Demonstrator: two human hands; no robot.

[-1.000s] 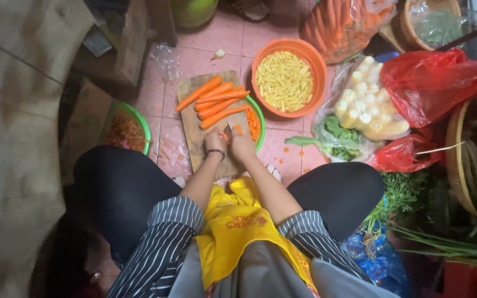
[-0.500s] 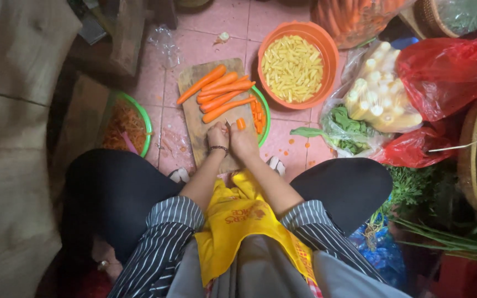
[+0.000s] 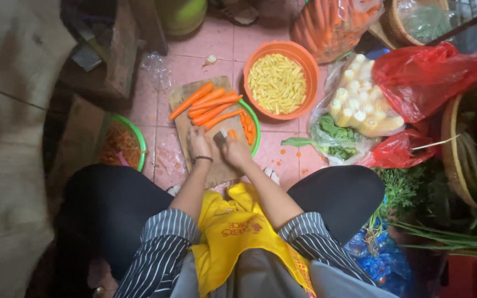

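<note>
A wooden cutting board (image 3: 186, 129) lies on the pink tiled floor in front of my knees. Several peeled whole carrots (image 3: 211, 105) are piled at its far end. My left hand (image 3: 199, 143) presses down on the board with bent fingers; what lies under it is hidden. Beside it, my right hand (image 3: 234, 152) grips a knife (image 3: 223, 134), blade down on the board. A small orange carrot piece (image 3: 232, 133) sits just right of the blade. A green-rimmed bowl of cut carrot (image 3: 250, 128) pokes out from under the board's right edge.
An orange bowl of yellow strips (image 3: 278, 83) stands beyond the board. A green bowl of carrot peelings (image 3: 121, 144) sits left. At the right are a bag of pale vegetable chunks (image 3: 360, 105), red bags (image 3: 426, 77), leafy greens (image 3: 332, 132), herbs (image 3: 404, 193) and a woven basket (image 3: 454, 154). A bag of carrots (image 3: 332, 25) lies at the far end.
Both hands stay at the near end of the board with small shifts. The loose carrot piece now lies right beside the knife blade.
</note>
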